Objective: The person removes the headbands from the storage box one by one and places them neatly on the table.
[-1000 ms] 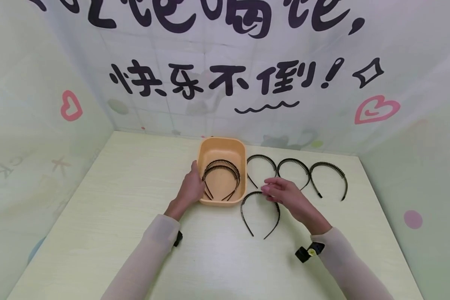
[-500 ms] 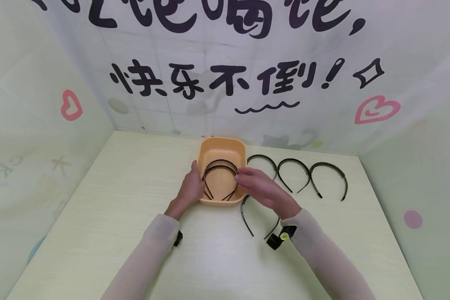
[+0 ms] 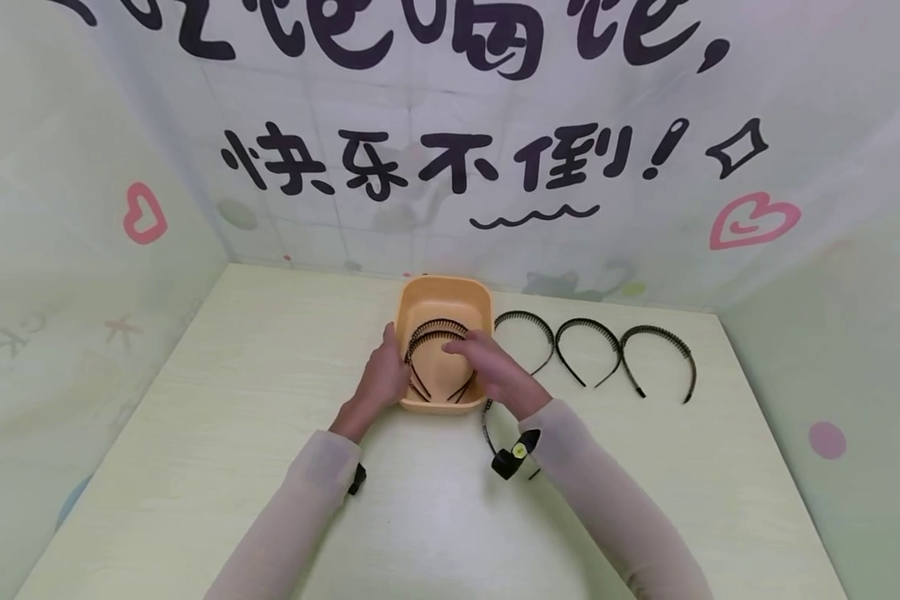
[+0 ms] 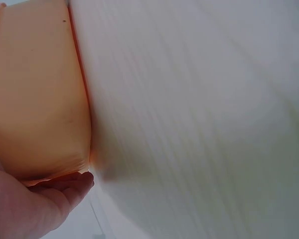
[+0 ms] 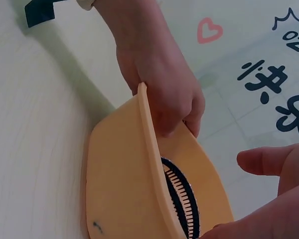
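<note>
An orange plastic tray (image 3: 447, 286) stands near the back of the table, with two black toothed headbands (image 3: 439, 335) inside it. My left hand (image 3: 381, 375) grips the tray's left side; the right wrist view shows this hand (image 5: 162, 84) curled over the rim. Over the tray's right rim reaches my right hand (image 3: 498, 367), its fingers at the right part of the headbands. Thumb and fingers of this right hand (image 5: 276, 214) are spread apart in the right wrist view, with nothing visible between them.
To the tray's right lie three more headbands in a row: one beside the tray (image 3: 523, 314), a middle headband (image 3: 588, 322) and a right-hand headband (image 3: 656, 329). Another headband (image 3: 486, 429) lies nearer, partly hidden under my right forearm. A printed cloth wall (image 3: 330, 233) closes the back.
My right hand has moved left, from above the nearer headband on the table to over the tray. The left hand and the tray have stayed in place.
</note>
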The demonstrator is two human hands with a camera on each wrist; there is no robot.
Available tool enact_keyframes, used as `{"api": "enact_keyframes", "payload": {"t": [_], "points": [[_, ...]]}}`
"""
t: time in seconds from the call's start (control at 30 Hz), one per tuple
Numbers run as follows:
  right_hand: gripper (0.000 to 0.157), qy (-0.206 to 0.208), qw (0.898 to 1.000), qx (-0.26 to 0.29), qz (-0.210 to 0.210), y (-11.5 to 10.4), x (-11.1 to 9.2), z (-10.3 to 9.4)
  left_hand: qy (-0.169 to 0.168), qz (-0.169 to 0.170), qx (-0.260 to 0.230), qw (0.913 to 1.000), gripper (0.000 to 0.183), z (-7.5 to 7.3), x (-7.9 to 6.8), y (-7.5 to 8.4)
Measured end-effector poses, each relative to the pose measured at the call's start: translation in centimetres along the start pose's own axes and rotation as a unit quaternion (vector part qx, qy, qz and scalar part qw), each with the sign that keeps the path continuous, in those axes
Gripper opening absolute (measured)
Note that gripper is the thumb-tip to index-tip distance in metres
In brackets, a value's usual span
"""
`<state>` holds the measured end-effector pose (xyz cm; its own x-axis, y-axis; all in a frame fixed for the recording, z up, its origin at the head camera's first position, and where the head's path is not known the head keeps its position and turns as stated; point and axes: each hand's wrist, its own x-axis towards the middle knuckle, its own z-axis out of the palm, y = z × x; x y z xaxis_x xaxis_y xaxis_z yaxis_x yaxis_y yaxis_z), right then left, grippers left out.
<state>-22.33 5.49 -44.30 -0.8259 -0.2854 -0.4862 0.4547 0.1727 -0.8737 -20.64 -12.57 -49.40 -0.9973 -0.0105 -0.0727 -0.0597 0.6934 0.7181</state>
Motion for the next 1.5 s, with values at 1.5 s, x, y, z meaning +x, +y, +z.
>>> {"api": "enact_keyframes", "payload": {"t": [1.5], "points": [[0.036,0.144,0.965,-0.161,-0.148,-0.6,1.0,-0.3,0.006,0.014,0.005,0.9999,0.059,0.1,0.0,-0.1]]}}
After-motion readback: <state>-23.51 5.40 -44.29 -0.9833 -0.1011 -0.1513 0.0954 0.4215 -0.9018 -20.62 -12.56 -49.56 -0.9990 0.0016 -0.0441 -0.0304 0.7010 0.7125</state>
